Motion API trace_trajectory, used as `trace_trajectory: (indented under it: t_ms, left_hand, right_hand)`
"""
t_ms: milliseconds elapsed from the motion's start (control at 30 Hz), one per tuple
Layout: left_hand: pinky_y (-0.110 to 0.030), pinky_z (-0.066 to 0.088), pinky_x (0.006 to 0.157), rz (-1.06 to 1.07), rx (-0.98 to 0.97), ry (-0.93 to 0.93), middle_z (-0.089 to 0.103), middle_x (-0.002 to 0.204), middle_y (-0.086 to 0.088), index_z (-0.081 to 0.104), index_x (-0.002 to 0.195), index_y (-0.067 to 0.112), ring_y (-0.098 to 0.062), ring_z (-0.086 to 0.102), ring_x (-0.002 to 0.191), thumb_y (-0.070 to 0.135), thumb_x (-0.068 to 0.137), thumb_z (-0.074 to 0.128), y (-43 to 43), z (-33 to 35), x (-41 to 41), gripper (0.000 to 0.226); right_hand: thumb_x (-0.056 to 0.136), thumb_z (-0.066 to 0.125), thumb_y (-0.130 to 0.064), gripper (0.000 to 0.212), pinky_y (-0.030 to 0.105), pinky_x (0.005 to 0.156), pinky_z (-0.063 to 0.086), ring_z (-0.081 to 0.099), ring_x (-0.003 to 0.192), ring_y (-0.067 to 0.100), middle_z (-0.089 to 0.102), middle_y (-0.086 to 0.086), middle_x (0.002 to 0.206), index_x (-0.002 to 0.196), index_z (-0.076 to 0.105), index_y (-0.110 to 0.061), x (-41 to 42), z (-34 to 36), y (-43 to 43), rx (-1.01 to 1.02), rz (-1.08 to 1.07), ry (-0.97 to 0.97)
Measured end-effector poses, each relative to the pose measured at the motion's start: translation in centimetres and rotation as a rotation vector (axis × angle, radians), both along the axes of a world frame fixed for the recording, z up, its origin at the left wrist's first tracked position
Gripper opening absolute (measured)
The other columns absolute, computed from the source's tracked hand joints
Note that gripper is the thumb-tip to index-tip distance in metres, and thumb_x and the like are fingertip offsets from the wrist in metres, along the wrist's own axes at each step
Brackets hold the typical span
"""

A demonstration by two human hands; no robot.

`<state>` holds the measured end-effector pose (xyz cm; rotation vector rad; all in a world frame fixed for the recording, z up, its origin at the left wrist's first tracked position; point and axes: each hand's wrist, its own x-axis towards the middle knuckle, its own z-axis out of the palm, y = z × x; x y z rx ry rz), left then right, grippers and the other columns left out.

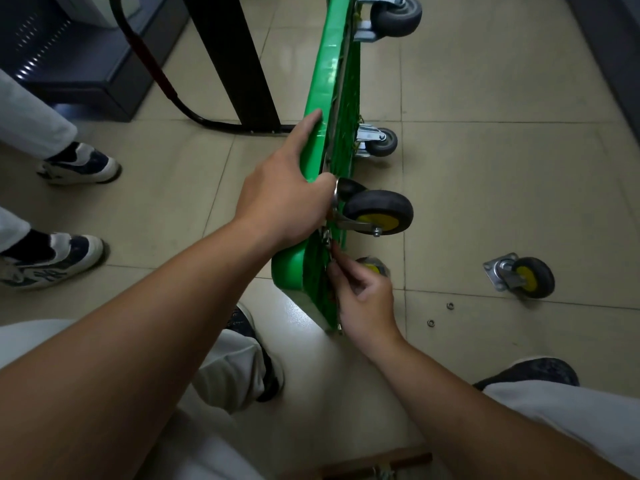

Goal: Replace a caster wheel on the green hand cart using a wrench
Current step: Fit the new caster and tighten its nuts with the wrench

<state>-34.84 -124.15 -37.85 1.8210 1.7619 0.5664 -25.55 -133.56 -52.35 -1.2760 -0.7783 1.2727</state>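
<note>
The green hand cart (pixel 329 74) stands on its side edge on the tiled floor, underside facing right. My left hand (pixel 287 188) grips its near rim beside a black caster with a yellow hub (pixel 379 211) set against the underside. My right hand (pixel 363 299) pinches a small metal fastener at the caster plate's lower corner; the part itself is mostly hidden by my fingers. A loose yellow-hub caster (pixel 523 277) lies on the floor to the right. No wrench can be made out clearly.
Two grey casters (pixel 396 13) (pixel 379 142) stick out of the cart farther away. Two small washers (pixel 450 305) (pixel 431 322) lie on the tiles. Another person's sneakers (pixel 81 164) stand at the left. The cart's black handle (pixel 156 64) and a dark cabinet (pixel 79 57) are behind.
</note>
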Motion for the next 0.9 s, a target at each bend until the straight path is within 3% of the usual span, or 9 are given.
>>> trace_trajectory:
  t_ms: [100,167,300,400,500,600,667,733,900]
  left_hand:
    - [-0.036,0.053,0.088,0.007,0.011,0.002,0.056,0.113,0.009,0.027,0.151,0.058,-0.023,0.063,0.094,0.029,0.088,0.057,0.0,0.0,0.2,0.075]
    - [-0.036,0.052,0.088,0.002,0.014,0.007,0.055,0.112,0.009,0.027,0.152,0.057,-0.024,0.062,0.095,0.029,0.089,0.057,-0.1,0.1,0.2,0.075]
    - [-0.038,0.053,0.089,0.0,0.011,0.002,0.054,0.112,0.007,0.027,0.152,0.057,-0.024,0.062,0.096,0.03,0.09,0.057,-0.2,0.1,0.0,0.074]
    - [-0.036,0.052,0.082,-0.013,0.007,-0.008,0.056,0.111,0.006,0.027,0.152,0.056,-0.021,0.063,0.09,0.031,0.09,0.057,-0.3,0.0,-0.2,0.073]
    - [-0.033,0.049,0.078,-0.02,0.003,-0.013,0.058,0.111,0.007,0.027,0.152,0.056,-0.021,0.062,0.087,0.03,0.09,0.057,-0.3,0.0,-0.2,0.074]
    - [-0.035,0.052,0.083,-0.02,-0.004,-0.014,0.055,0.113,0.008,0.026,0.153,0.056,-0.022,0.063,0.09,0.029,0.09,0.057,-0.2,0.1,-0.1,0.075]
    - [-0.037,0.053,0.085,-0.019,-0.007,-0.007,0.056,0.113,0.008,0.025,0.152,0.057,-0.024,0.064,0.091,0.03,0.09,0.057,-0.2,0.1,0.0,0.075]
    - [-0.038,0.054,0.085,-0.017,-0.009,-0.012,0.057,0.114,0.008,0.025,0.152,0.058,-0.024,0.064,0.091,0.03,0.089,0.057,-0.1,0.1,0.0,0.076]
    - [-0.041,0.056,0.086,-0.017,-0.009,-0.017,0.058,0.115,0.01,0.026,0.152,0.058,-0.018,0.065,0.089,0.03,0.09,0.058,0.0,0.0,-0.1,0.075]
  right_hand:
    - [0.099,0.059,-0.007,0.031,0.018,0.073,0.055,0.069,0.084,0.004,0.075,-0.007,0.096,0.13,0.065,-0.007,-0.3,1.2,-0.2,-0.066,-0.047,0.04]
    - [0.099,0.059,-0.007,0.026,0.02,0.05,0.043,0.051,0.055,0.008,0.064,-0.008,0.066,0.124,0.069,-0.008,-0.9,2.6,-0.3,-0.154,-0.082,0.135]
    - [0.1,0.059,-0.008,0.016,0.019,0.039,0.036,0.045,0.041,0.01,0.055,0.005,0.062,0.09,0.072,-0.008,-1.4,6.1,0.8,-0.379,-0.098,0.299]
    - [0.101,0.057,-0.012,0.016,0.019,0.039,0.041,0.049,0.038,0.012,0.06,0.01,0.069,0.093,0.07,-0.008,-1.0,7.0,0.6,-0.376,-0.011,0.281]
    - [0.105,0.05,-0.018,0.025,0.021,0.04,0.043,0.054,0.041,0.015,0.066,0.002,0.068,0.123,0.066,-0.024,-0.4,5.7,-1.4,-0.27,0.112,0.055]
    - [0.105,0.048,-0.019,0.036,0.02,0.067,0.051,0.065,0.077,0.001,0.07,-0.016,0.089,0.137,0.059,-0.03,1.0,2.0,-3.7,-0.002,0.181,-0.424]
    - [0.103,0.052,-0.015,0.035,0.02,0.088,0.051,0.063,0.105,0.002,0.069,-0.007,0.114,0.136,0.062,-0.022,2.6,-0.7,-4.7,0.11,0.181,-0.658]
    - [0.101,0.056,-0.013,0.029,0.025,0.094,0.052,0.063,0.109,0.006,0.068,-0.002,0.118,0.129,0.065,-0.016,3.8,-2.1,-4.5,0.135,0.092,-0.702]
    - [0.1,0.056,-0.009,0.022,0.021,0.09,0.053,0.066,0.104,0.006,0.068,0.001,0.11,0.12,0.063,-0.016,3.0,-2.1,-1.2,0.12,-0.001,-0.457]
